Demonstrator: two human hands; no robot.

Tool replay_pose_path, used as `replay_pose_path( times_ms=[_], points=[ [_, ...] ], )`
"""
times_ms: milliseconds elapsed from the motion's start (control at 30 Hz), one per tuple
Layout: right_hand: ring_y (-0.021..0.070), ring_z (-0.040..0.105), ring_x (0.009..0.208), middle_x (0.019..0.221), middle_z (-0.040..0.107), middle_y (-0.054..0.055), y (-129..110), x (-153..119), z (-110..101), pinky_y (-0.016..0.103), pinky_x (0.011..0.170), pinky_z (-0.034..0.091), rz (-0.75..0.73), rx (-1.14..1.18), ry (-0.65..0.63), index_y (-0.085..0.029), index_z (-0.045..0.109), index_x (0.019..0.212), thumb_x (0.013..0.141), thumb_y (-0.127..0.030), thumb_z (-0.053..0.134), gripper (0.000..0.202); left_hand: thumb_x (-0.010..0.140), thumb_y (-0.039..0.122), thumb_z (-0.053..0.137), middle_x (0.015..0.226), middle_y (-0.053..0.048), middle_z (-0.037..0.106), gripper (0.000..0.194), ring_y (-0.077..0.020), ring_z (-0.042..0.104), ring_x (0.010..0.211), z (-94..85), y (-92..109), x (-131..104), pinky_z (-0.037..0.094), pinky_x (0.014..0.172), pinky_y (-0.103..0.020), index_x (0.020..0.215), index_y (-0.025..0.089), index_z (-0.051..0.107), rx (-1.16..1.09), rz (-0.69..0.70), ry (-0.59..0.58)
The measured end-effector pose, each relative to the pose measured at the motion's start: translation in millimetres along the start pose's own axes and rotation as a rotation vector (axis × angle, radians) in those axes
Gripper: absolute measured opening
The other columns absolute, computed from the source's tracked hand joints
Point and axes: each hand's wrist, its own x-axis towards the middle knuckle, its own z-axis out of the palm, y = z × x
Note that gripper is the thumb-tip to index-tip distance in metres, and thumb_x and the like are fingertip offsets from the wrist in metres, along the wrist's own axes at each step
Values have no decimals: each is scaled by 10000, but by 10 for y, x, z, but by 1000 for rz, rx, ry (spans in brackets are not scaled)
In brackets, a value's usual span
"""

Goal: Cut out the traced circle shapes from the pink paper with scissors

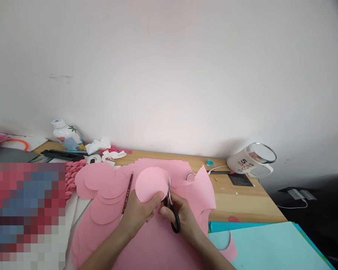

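wood of the light brown table (pixel 231 198) showed along its right edge, between the white cylindrical mug (pixel 240 161) and the light blue paper sheets (pixel 270 243). over the middle, the left hand (pixel 138 215) pinched the round pink paper piece (pixel 150 183), thumb on top. the right hand (pixel 184 215), fingers bent, was closed on the black-handled metal scissors (pixel 177 221), blades pointing to the back edge, beside this piece.
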Motion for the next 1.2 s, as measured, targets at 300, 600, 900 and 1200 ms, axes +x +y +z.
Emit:
replay_pose_path(
  times_ms=[300, 600, 900, 1200],
  points=[
    [99, 292, 526, 580, 354, -53, -49, -5, 12, 255, 534, 271, 1, 17, -12, -182, 453, 669, 694, -407, 696, 333, 715, 354, 520, 303, 54, 334, 397, -82, 328, 328, -3, 1, -6, 316, 419, -245, 382, 202, 367, 35, 51, -30],
    [107, 330, 554, 594, 376, -42, 9, 2, -11, 242, 513, 251, -12, -1, -2, -160, 525, 704, 713, -395, 680, 282, 716, 343, 521, 307, 54, 338, 386, -81, 334, 330, -1, 11, -9, 316, 415, -236, 391, 200, 370, 34, 69, -33],
    [97, 343, 497, 543, 402, -51, -36, 1, 5, 226, 462, 277, 16, -47, 32, -168, 510, 684, 710, -377, 656, 256, 721, 362, 517, 315, 57, 349, 368, -83, 337, 333, -10, -8, 11, 334, 431, -244, 416, 196, 396, 50, 48, -37],
    [97, 404, 451, 504, 481, -47, -40, -3, 8, 215, 432, 329, 81, -58, 53, -168, 516, 691, 695, -256, 587, 113, 706, 337, 511, 310, 55, 342, 370, -81, 331, 330, -22, 7, 5, 312, 412, -240, 394, 203, 364, 49, 49, -20]
  ],
)
